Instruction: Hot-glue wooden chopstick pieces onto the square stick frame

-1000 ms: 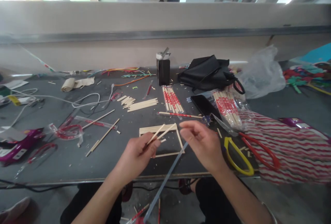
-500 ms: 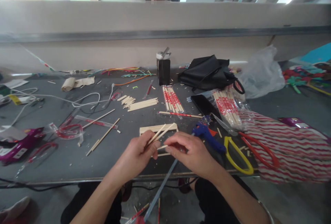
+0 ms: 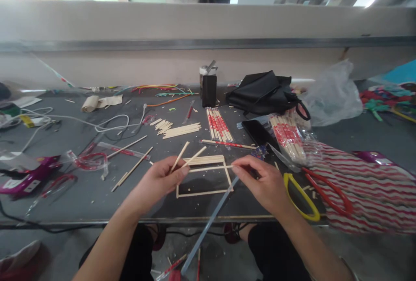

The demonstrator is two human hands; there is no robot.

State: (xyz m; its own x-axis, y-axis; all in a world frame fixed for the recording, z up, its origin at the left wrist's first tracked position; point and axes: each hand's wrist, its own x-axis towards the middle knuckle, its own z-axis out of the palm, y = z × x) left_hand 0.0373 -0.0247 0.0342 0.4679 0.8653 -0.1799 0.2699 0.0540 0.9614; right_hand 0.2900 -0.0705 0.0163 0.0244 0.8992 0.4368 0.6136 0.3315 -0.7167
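My left hand is closed around wooden sticks, two of which poke up and to the right past its fingers. My right hand pinches the right end of another thin stick, which runs nearly level to the left hand's fingertips. Under it on the table lies a rectangular frame of wooden sticks, its far side several sticks wide. The left hand covers part of the frame's left side. A long translucent glue stick slants from the right hand down past the table edge.
Cut sticks and a red-wrapped stick pack lie beyond the frame. Scissors with yellow and red handles, a phone and striped cloth are at right. White cables and a purple glue gun lie left.
My hands have moved apart, the right one to the right and the left one to the left. The pinched stick now spans between them, and more of the frame shows.
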